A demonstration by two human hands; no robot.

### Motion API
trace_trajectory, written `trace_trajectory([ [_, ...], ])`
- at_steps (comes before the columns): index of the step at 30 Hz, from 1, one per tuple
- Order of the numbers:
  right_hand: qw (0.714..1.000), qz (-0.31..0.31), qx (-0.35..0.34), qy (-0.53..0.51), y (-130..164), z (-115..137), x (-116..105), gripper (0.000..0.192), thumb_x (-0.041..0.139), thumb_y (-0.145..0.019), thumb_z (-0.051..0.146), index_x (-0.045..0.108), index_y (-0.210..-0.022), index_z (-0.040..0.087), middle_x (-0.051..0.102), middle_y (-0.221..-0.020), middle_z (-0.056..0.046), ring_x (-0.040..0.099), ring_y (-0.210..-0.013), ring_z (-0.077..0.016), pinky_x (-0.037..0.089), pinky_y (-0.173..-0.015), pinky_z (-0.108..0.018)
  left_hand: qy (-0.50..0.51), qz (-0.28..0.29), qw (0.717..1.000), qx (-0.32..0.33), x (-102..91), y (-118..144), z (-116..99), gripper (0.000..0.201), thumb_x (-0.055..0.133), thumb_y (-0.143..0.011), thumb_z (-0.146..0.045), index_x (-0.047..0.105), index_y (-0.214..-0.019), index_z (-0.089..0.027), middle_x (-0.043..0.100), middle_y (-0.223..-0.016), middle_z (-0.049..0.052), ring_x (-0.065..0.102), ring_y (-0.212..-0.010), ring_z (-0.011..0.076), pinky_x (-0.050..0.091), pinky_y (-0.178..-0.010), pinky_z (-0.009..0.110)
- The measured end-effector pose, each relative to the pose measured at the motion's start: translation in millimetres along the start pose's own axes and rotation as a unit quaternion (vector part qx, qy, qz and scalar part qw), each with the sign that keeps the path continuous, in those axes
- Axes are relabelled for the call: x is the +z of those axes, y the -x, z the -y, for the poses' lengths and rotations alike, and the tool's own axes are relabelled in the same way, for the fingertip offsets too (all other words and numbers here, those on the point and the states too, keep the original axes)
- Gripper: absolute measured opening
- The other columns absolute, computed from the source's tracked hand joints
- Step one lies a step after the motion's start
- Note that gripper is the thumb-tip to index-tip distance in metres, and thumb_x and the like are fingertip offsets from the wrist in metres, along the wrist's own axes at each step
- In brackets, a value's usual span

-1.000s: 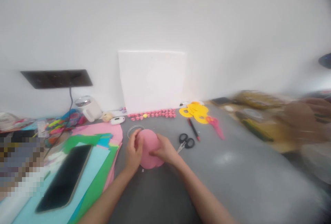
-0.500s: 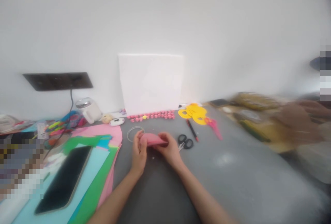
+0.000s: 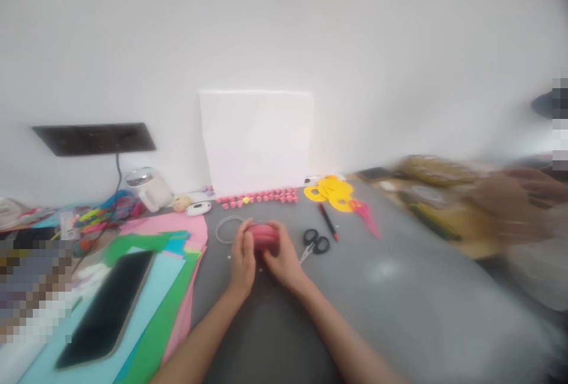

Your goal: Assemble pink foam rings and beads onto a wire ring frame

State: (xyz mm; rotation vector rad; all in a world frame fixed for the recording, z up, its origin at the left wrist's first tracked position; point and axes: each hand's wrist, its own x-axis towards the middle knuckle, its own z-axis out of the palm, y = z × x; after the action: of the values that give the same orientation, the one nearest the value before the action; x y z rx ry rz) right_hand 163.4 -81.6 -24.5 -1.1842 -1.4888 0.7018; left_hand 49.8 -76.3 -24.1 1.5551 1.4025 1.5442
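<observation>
Between my two hands is a piece of pink paper (image 3: 265,234), bent into a rounded, curled shape over the grey table. My left hand (image 3: 244,254) grips its left side, fingers wrapped behind it. On the other side my right hand (image 3: 283,258) holds the right edge, with the thumb at the lower front. Part of the paper is hidden by the fingers. A clear ring (image 3: 217,231) lies just behind my left hand. Black-handled scissors (image 3: 316,242) rest to the right of my right hand, beside a black and red pencil (image 3: 328,223).
Rows of small pink pieces (image 3: 266,196) lie before a white board (image 3: 257,141) against the wall. Yellow paper rings (image 3: 331,190) and pink scissors (image 3: 367,218) are at right. Coloured paper sheets (image 3: 155,301) and a phone (image 3: 109,310) cover the left. A person's blurred arm (image 3: 510,206) shows far right.
Both hands have drawn closer together, and the pink paper has gone from a wide, flatter fold to a narrower, more curled shape. The view has shifted slightly.
</observation>
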Motion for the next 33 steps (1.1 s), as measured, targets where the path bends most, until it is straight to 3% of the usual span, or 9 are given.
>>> trace_trajectory([
  [5,0.998,0.065,-0.012,-0.011,0.4,-8.6,-1.5,0.060,0.043,-0.065,0.008,0.034,-0.124,0.016,0.046,-0.125,-0.012,0.047,-0.116,-0.0192,0.037,-0.100,-0.036,-0.070,0.079,0.993,0.049,-5.2,-2.7,3.9,0.050,0.056,-0.078,-0.033,0.044,-0.126,-0.023,0.054,-0.124,0.010,0.049,-0.115,0.0229,0.038,-0.096,0.038],
  [9,0.994,0.035,0.020,-0.105,-4.9,-25.2,-9.0,0.060,0.043,-0.063,0.007,0.037,-0.122,0.020,0.048,-0.122,-0.009,0.045,-0.119,-0.0176,0.031,-0.105,-0.038,-0.097,0.063,0.993,0.037,-15.0,-16.5,10.1,0.017,0.056,-0.072,-0.021,0.062,-0.088,-0.020,0.065,-0.091,0.005,0.059,-0.090,0.0211,0.043,-0.084,0.034],
  [14,0.932,-0.095,0.204,-0.283,-13.4,-35.3,-13.5,0.043,0.057,-0.072,0.030,0.044,-0.112,0.019,0.055,-0.113,-0.009,0.050,-0.112,-0.0217,0.033,-0.102,-0.041,0.044,-0.011,0.996,-0.079,-30.5,-42.2,16.5,0.023,0.065,-0.064,-0.028,0.061,-0.083,-0.016,0.064,-0.077,0.002,0.058,-0.074,0.0183,0.045,-0.069,0.030],
  [19,0.898,-0.039,0.247,-0.362,-1.3,-13.8,17.9,0.047,0.060,-0.070,0.049,0.049,-0.101,0.015,0.063,-0.101,-0.013,0.062,-0.097,-0.0220,0.045,-0.091,-0.039,0.188,-0.053,0.970,-0.143,-39.3,-58.8,15.5,0.038,0.075,-0.053,-0.031,0.060,-0.083,-0.013,0.064,-0.077,0.002,0.057,-0.073,0.0152,0.044,-0.071,0.028],
  [24,0.860,0.187,0.303,-0.367,65.2,23.8,56.5,0.035,0.072,-0.060,0.045,0.063,-0.081,0.018,0.068,-0.075,-0.003,0.065,-0.068,-0.0167,0.052,-0.064,-0.028,0.233,-0.044,0.957,-0.168,-41.1,-55.6,10.5,0.039,0.077,-0.051,-0.031,0.059,-0.080,-0.013,0.064,-0.076,0.002,0.057,-0.072,0.0147,0.044,-0.071,0.029],
  [26,0.737,0.489,0.311,-0.348,82.9,33.5,57.9,0.039,0.082,-0.045,0.035,0.066,-0.079,0.023,0.068,-0.071,0.003,0.063,-0.063,-0.0151,0.051,-0.058,-0.023,0.238,-0.031,0.954,-0.179,-42.0,-52.3,10.5,0.039,0.077,-0.051,-0.032,0.059,-0.080,-0.013,0.065,-0.076,0.003,0.058,-0.073,0.0159,0.045,-0.070,0.029],
  [28,0.651,0.623,0.260,-0.347,78.8,36.5,52.3,0.036,0.080,-0.051,0.031,0.069,-0.084,0.024,0.068,-0.074,0.004,0.063,-0.066,-0.0124,0.050,-0.064,-0.021,0.235,-0.032,0.955,-0.178,-43.5,-49.8,12.1,0.040,0.078,-0.051,-0.032,0.059,-0.081,-0.013,0.065,-0.076,0.003,0.059,-0.074,0.0167,0.045,-0.070,0.030],
  [31,0.834,0.230,0.247,-0.437,40.4,28.2,44.4,0.030,0.073,-0.062,0.041,0.066,-0.078,0.017,0.066,-0.074,-0.002,0.063,-0.068,-0.0146,0.051,-0.071,-0.030,0.226,-0.051,0.960,-0.160,-45.9,-48.7,15.3,0.039,0.078,-0.051,-0.032,0.059,-0.080,-0.013,0.064,-0.073,0.001,0.058,-0.072,0.0157,0.045,-0.072,0.030],
  [33,0.853,0.125,0.249,-0.441,15.7,19.6,45.3,0.030,0.073,-0.064,0.039,0.062,-0.085,0.020,0.064,-0.084,0.002,0.060,-0.084,-0.0111,0.045,-0.086,-0.027,0.223,-0.060,0.961,-0.151,-46.4,-49.6,16.2,0.039,0.077,-0.052,-0.032,0.060,-0.081,-0.013,0.064,-0.072,0.000,0.058,-0.072,0.0150,0.044,-0.074,0.030],
])
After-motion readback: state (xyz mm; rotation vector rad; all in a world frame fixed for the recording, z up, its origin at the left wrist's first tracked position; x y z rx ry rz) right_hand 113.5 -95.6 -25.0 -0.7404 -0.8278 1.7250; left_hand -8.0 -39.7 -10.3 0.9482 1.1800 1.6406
